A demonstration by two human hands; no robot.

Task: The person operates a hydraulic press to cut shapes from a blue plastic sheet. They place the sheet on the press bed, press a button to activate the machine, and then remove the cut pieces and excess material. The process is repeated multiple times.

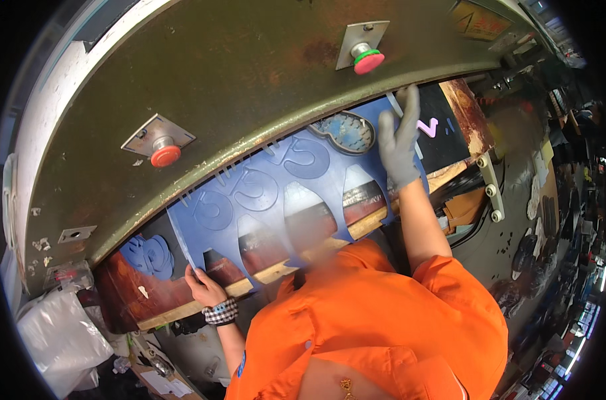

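While the left hand (206, 291) pinches the near left edge of a blue sheet (276, 175) between thumb and fingers, the gloved right hand (400, 143) lies at the sheet's right edge with thumb and fingers spread apart. The sheet stretches between both hands over a worn brown board (126, 293) — large openings gape along its near side. Just left of the right hand, a rounded cutting die (348, 133) sits at the far side, by a green machine beam (249, 73) — blue cut pieces (148, 257) lie left of the sheet
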